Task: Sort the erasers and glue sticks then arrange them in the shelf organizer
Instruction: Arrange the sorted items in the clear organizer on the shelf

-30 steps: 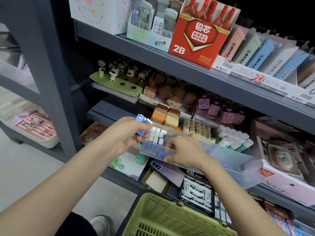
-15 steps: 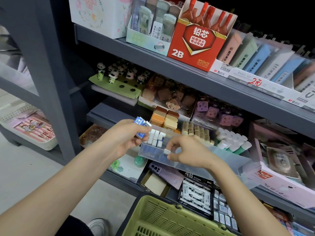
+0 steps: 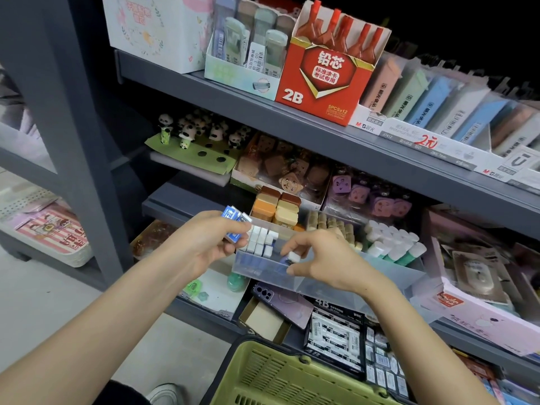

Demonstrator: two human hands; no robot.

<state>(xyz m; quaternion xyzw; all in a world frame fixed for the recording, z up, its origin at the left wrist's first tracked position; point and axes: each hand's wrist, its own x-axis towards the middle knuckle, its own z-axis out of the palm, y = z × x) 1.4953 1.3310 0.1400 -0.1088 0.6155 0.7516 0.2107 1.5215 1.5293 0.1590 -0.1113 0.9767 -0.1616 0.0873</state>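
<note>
Your left hand (image 3: 201,247) has its fingers curled round a small stack of blue-and-white erasers (image 3: 233,220), held just off the left end of the clear organizer (image 3: 336,287). Your right hand (image 3: 324,261) pinches a single eraser (image 3: 293,256) between thumb and fingertips, low inside the left compartment, just beside the row of erasers (image 3: 261,241) already standing there. The glue sticks (image 3: 391,244) stand off to the right, well apart from all this, so the sorting looks fine so far.

Stuff that could bite you from here, imo: that row is stood on end with nothing propping its open side, so if your knuckles bump it while you set the new one down, the whole lot could domino flat. The stack in your left hand is only held by its sides. Loosen up while you're watching the right hand and the top one could slide off, probably into the green basket (image 3: 277,375) below or onto the floor. Also, the organizer seems to stick out past the shelf edge, so leaning on its front wall might tip it and dump everything.
</note>
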